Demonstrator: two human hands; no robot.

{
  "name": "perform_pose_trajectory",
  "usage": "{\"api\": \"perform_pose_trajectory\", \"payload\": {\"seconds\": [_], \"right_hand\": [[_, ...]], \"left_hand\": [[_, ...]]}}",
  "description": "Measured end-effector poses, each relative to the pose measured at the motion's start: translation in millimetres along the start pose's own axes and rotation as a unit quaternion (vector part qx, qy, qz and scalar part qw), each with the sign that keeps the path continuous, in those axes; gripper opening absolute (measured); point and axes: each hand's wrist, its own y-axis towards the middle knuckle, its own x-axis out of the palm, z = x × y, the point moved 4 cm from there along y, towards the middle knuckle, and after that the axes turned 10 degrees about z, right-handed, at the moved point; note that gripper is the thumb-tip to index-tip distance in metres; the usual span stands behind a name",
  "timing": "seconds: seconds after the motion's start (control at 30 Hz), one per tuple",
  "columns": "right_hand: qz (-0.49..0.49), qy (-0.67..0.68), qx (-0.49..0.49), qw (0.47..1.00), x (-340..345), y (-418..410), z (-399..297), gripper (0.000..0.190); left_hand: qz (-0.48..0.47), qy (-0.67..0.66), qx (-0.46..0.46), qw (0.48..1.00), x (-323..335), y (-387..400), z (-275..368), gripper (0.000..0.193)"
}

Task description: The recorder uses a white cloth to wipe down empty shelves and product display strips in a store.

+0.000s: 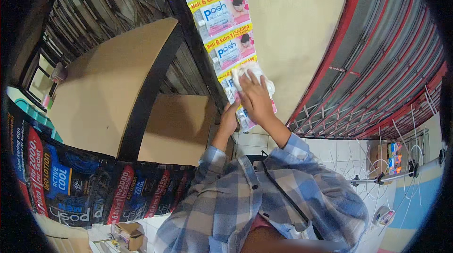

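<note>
A hanging strip of white and pink Posh deodorant lotion sachets (226, 19) runs down the upper middle, with yellow bands across it. Near its lower end, my right hand (257, 101) presses a bunched white cloth (253, 71) against the front of the sachets, fingers spread over it. My left hand (229, 120) holds the strip's left edge just below, its thumb pointing up along the side. Part of the lower sachets is hidden behind my right hand and the cloth.
Dark Posh sachet strips (131, 193) hang at lower left. A black-edged brown panel (106, 86) stands left, and a dark post (198, 37) lies beside the strip. At right are a red-framed metal shutter (368, 58) and a wire hook rack (380, 178). An open cardboard box (132, 237) sits bottom left.
</note>
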Motion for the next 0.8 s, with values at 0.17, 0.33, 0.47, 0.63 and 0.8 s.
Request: {"api": "perform_pose_trajectory", "payload": {"seconds": [0.17, 0.33, 0.47, 0.63, 0.8], "right_hand": [[-0.062, -0.001, -0.094, 0.994, 5.1, -6.8, -24.4, 0.041], [0.039, -0.037, 0.033, 0.998, -1.1, 7.0, 6.8, 0.042], [0.023, -0.005, 0.026, 0.999, 0.0, -8.9, 6.2, 0.04], [-0.079, 0.022, -0.075, 0.994, 3.9, -40.7, -7.5, 0.035], [-0.013, -0.007, -0.009, 1.0, 7.4, -43.5, 16.5, 0.038]], "left_hand": [[-0.002, -0.053, -0.002, 0.999, -16.6, 2.3, -19.5, 0.041], [-0.028, 0.097, 0.048, 0.994, -13.7, 9.2, -11.8, 0.04], [0.024, -0.041, -0.036, 0.998, 0.9, 1.6, -12.8, 0.046], [0.043, 0.057, -0.017, 0.997, -18.1, 0.6, -3.5, 0.061], [0.031, -0.017, -0.024, 0.999, -8.8, 3.1, -3.6, 0.064]]}}
